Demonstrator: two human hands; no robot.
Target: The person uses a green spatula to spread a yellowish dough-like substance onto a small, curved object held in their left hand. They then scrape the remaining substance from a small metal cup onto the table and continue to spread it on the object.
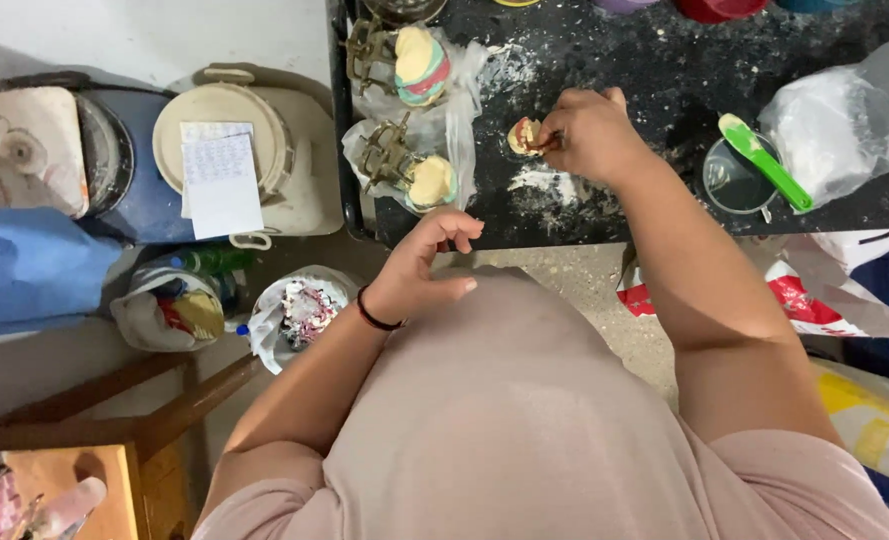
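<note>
Hands first, near to far. Left hand (426, 262) hangs loose in the lower middle of the frame, just off the near edge of the counter (664, 70), fingers half curled and holding nothing; a dark band sits on that wrist. Right hand (586, 132) reaches further in, over the middle of the counter, clenched around a thin tool whose tip meets a small cream and red piece (524, 135). What the tool is, I cannot tell; the fingers hide most of it.

Piece rests on the dark surface, touching the right fingertips, with a smear of white powder (546, 180) just below it.

Judgement on doing this well: the piece is small and looks soft, so light pressure and short strokes seem wise. The idle left hand could steady the piece from the side so it does not skid through the powder.

Left of the work, at the counter's left edge, two brass clamps on clear plastic each hold a rounded mould: cream mould (430, 182) nearer, striped mould (420, 64) beyond it. Keep the elbow clear of these.

Right of the work, a clear cup (732, 180) with a green spatula (766, 160) across its rim, and a crumpled plastic bag (849, 115) at the far right.
</note>
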